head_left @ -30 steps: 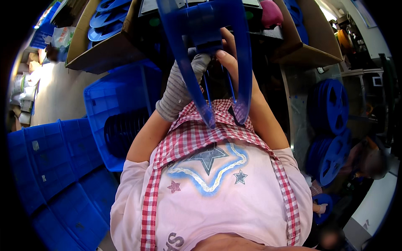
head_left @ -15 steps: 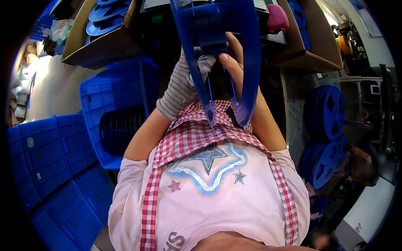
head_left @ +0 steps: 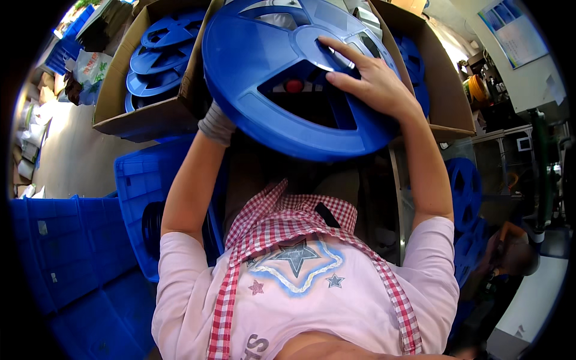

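Note:
A large blue plastic reel (head_left: pixel 300 135) is tilted in front of me, its broad face with cut-out windows turned toward me. My right hand (head_left: pixel 375 84) lies on that face, thumb and index finger spread apart near the round hub (head_left: pixel 309 43). My left hand (head_left: pixel 217 125), in a grey ribbed glove, is at the reel's left underside. Its fingers are hidden behind the rim, so its grip does not show. Through one window of the reel a round red knob (head_left: pixel 293 86) shows in the dark space behind.
Cardboard boxes of blue reels stand at far left (head_left: pixel 111 120) and far right (head_left: pixel 453 111). A blue crate (head_left: pixel 135 174) with black discs is beside my left arm, near more blue crates (head_left: pixel 66 252). More blue reels (head_left: pixel 465 186) and another person (head_left: pixel 510 240) are at right.
The reel has turned from edge-on to face toward me, above my lap. My right hand has moved from beside its hub onto its face; my gloved left hand has shifted left to the rim.

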`<state>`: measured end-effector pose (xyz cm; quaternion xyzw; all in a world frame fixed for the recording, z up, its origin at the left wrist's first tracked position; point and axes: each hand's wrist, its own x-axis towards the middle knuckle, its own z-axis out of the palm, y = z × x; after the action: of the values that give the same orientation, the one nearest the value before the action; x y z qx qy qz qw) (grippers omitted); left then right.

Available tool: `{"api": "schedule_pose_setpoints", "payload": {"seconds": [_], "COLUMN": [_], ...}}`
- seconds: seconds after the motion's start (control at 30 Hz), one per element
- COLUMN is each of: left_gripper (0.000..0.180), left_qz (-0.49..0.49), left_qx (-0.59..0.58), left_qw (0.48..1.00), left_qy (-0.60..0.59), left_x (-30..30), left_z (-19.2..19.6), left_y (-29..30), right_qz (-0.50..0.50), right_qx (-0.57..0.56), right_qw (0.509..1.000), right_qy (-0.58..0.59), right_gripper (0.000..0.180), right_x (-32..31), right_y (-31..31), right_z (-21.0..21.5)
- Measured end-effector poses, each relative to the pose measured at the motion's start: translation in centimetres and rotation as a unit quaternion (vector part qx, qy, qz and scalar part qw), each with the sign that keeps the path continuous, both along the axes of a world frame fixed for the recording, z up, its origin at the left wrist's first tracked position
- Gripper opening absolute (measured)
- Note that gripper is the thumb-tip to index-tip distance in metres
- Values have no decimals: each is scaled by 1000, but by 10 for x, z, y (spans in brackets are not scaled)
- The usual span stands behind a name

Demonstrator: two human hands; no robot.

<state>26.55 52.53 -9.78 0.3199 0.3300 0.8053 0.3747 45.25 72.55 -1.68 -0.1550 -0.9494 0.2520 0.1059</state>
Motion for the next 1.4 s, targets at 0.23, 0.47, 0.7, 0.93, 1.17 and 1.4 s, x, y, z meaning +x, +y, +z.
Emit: {"api": "schedule_pose_setpoints", "payload": {"seconds": [0.23, 0.47, 0.7, 0.93, 1.17, 1.4], "left_gripper": [30, 38, 36, 34, 51, 86], "left_qz": [73, 5, 9, -27, 216, 344], "left_qx": [-13, 27, -57, -68, -252, -417], "left_qw": [997, 997, 993, 993, 907, 577], "left_qy": [-6, -71, -106, -90, 260, 612], "left_x": [-110, -144, -127, -118, -74, -57], "left_z": [-9, -35, -8, -8, 16, -40], "left_y": [76, 74, 47, 54, 11, -33], "right_qz": [-57, -40, -67, -60, -82, -114], "right_qx": [153, 173, 196, 153, 286, 210], "right_qw": [986, 983, 976, 980, 949, 968], "right_qy": [-22, -41, -68, -109, 108, 77], "right_gripper": [66, 70, 72, 74, 73, 97], "right_x": [-129, -183, -197, -201, -127, 34], "right_y": [108, 137, 137, 144, 137, 87], "right_z": [-24, -35, -45, -34, -22, -78]}}
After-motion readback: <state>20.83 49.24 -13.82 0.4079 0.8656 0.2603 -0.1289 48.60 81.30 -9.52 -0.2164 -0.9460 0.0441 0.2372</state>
